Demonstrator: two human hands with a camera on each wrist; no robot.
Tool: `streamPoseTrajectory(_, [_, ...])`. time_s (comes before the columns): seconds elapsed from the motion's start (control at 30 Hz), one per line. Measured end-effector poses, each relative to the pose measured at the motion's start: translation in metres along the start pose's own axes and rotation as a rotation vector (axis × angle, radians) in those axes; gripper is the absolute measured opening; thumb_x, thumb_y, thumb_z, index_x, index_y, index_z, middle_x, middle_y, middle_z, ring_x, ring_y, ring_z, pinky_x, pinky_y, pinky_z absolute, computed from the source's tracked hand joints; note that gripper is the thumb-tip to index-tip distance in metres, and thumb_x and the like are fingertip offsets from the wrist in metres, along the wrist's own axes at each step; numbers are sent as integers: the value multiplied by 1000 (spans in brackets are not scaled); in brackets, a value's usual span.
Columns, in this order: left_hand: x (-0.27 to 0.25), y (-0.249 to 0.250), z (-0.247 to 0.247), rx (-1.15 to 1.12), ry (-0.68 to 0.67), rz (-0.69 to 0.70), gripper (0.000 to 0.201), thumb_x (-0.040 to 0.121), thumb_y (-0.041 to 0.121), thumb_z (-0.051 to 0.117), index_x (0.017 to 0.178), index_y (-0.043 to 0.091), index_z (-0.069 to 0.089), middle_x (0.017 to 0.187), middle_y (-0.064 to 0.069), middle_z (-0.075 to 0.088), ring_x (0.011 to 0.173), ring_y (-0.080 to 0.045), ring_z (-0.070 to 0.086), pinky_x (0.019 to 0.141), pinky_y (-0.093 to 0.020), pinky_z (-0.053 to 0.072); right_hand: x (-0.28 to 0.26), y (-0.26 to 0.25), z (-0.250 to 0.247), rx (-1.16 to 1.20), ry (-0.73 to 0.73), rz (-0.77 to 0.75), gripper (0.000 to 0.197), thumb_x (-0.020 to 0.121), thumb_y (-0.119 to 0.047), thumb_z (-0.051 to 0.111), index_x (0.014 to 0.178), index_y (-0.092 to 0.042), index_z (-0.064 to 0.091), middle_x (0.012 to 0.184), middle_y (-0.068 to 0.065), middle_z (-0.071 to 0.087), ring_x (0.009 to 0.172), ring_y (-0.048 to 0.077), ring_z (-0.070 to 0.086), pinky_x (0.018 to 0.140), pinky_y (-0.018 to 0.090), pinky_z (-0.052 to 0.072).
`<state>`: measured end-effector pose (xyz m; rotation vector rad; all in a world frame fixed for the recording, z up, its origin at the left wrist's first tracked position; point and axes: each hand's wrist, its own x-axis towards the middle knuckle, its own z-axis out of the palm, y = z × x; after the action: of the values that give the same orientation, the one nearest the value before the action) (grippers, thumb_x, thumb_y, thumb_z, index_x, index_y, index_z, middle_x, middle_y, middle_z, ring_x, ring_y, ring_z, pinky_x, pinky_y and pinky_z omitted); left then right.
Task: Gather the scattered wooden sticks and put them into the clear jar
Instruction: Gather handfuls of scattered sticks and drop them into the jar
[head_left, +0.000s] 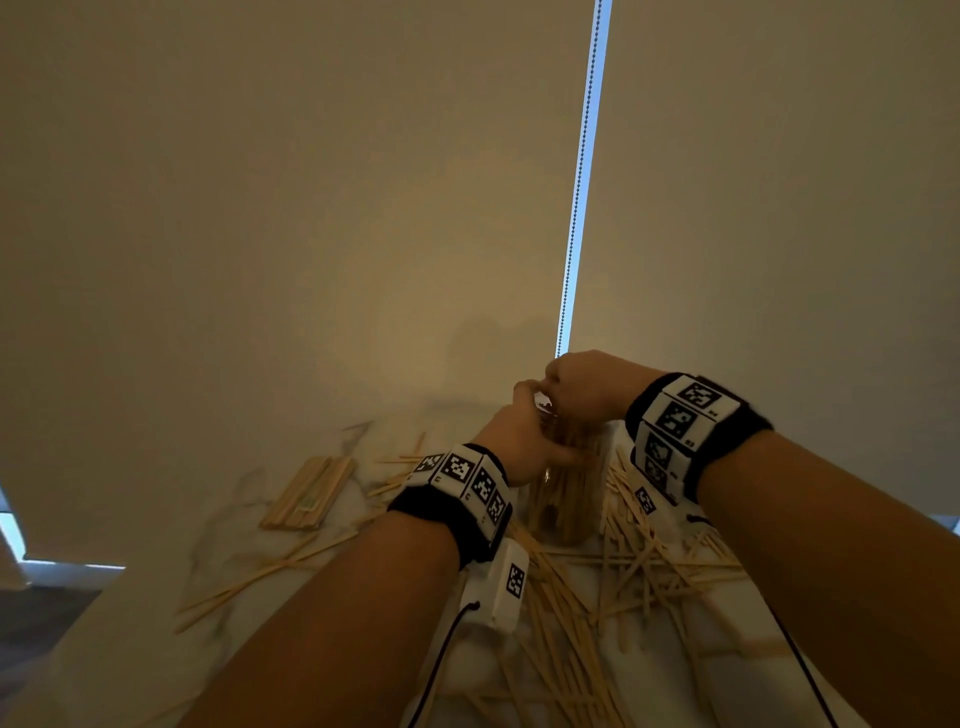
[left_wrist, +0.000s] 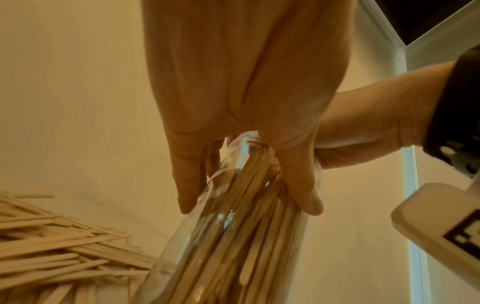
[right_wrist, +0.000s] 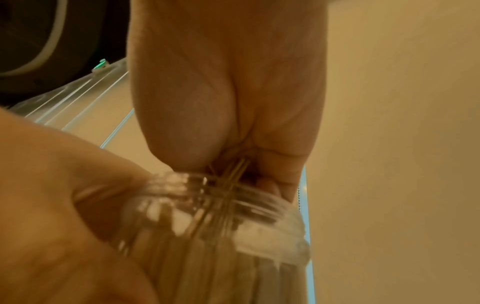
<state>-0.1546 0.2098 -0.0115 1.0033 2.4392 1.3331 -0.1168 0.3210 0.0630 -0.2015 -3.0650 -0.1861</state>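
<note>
Near the far edge of the white marbled table (head_left: 639, 670), the tall clear glass jar (head_left: 566, 499), already packed with sticks, is steadied by the left hand (head_left: 519, 441), fingers wrapped round its neck. At its mouth a few thin pale wooden sticks (right_wrist: 235, 174) are pinched by the right hand (head_left: 587, 389), presumably for feeding in. Scattered sticks (head_left: 639, 566) crowd the jar's base, leaving little free room.

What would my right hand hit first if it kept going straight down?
The right hand points down at the jar; its first contact would likely be the sticks packed in the jar's mouth.
</note>
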Motion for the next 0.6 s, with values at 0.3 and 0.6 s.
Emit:
streamPoseTrajectory(0.3, [0,-2,-1,-34,32,-22,114,70,32,89,155,14,14,137,-5,57,120,-23,57,102,-39,48,-14,10,-11,188,180,50,29,96,-35,52,94,-18,75,103,3,72,91,21,63,74,28,45])
streamPoseTrajectory(0.6, [-56,-10,-21,901,-233,-274,65,86,61,65,119,4,62,111,-11,66,98,-27,61,81,-33,47,-85,28,22,315,-9,305,36,98,-36,48,76,-9,58,86,8,64,72,22,59,66,29,45])
